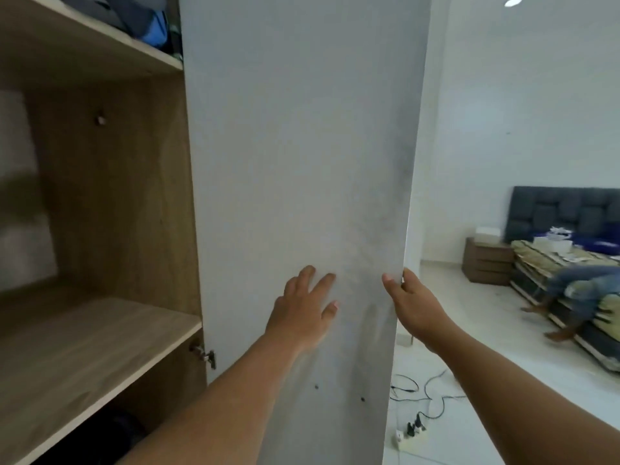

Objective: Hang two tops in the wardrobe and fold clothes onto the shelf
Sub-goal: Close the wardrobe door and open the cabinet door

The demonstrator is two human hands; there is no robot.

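The white wardrobe door (295,146) stands open in front of me, its inner face towards the camera. My left hand (303,307) lies flat on that face with fingers spread. My right hand (414,303) grips the door's free edge, thumb on the inner face and fingers wrapped behind. To the left, the wooden wardrobe shows a bare middle shelf (84,357). The upper shelf (100,52) holds dark and blue clothes (147,21). No tops or hangers are visible.
A door hinge (203,354) sits below the middle shelf. On the right, a bed (570,260) with a dark headboard carries clutter, and a person sits on its edge. A brown nightstand (486,263) stands beside it. Cables and a power strip (412,431) lie on the white floor.
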